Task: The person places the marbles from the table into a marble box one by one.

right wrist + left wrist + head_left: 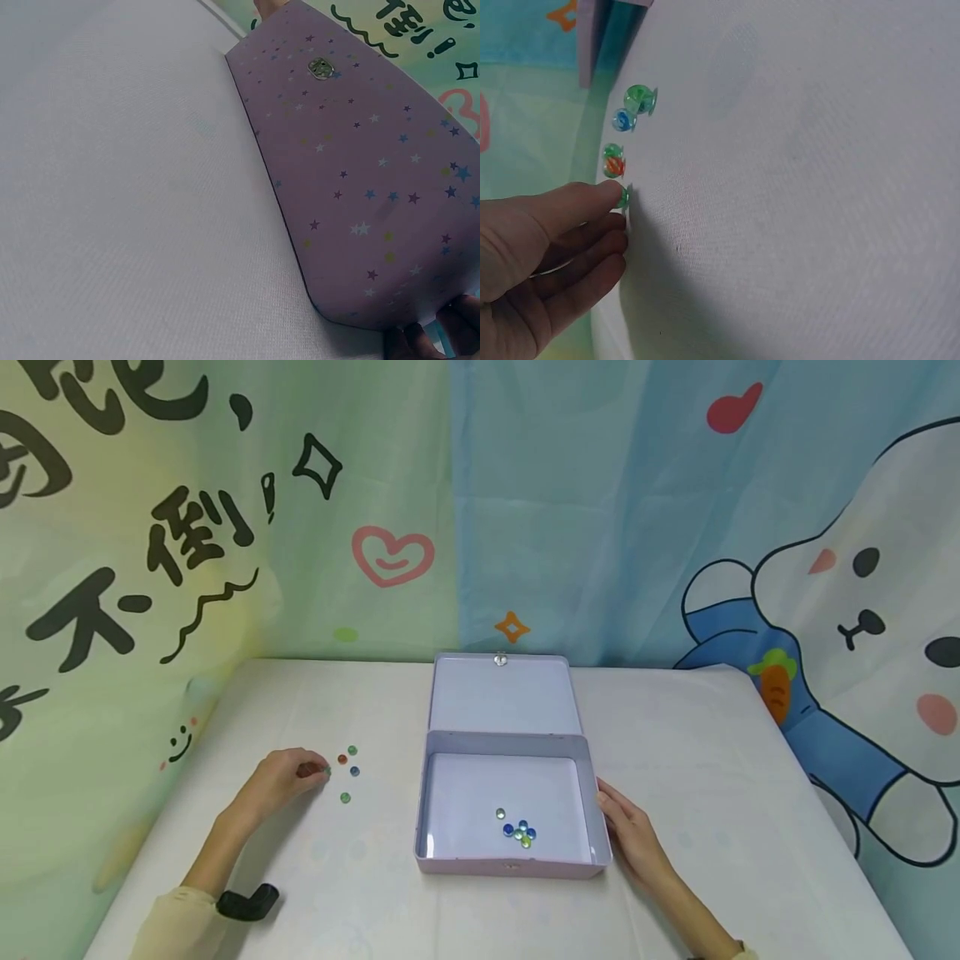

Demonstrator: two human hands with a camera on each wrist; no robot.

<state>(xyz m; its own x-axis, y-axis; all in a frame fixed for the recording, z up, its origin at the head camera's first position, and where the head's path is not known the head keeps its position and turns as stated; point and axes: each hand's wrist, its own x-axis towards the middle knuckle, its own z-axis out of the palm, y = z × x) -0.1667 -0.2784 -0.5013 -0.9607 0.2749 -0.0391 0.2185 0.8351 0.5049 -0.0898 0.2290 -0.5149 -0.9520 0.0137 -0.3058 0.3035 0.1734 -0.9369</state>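
At the left of the table in the head view, my left hand (288,775) pinches a small green glass marble (622,197) between thumb and fingertips, low over the cloth. Just right of it lie a green marble (352,750), an orange-red marble (342,759), a blue marble (355,771) and another green marble (345,797). A lilac tin box (512,866) stands with its lid (502,695) tipped back. Several blue and green marbles (518,834) sit inside, near its front. My right hand (633,835) rests its fingers against the box's right side.
White cloth covers the table (690,760). Behind it hangs a printed curtain (570,510) with a cartoon rabbit. A black band (248,902) shows at the left wrist. The box's star-printed front (360,180) fills much of the right wrist view.
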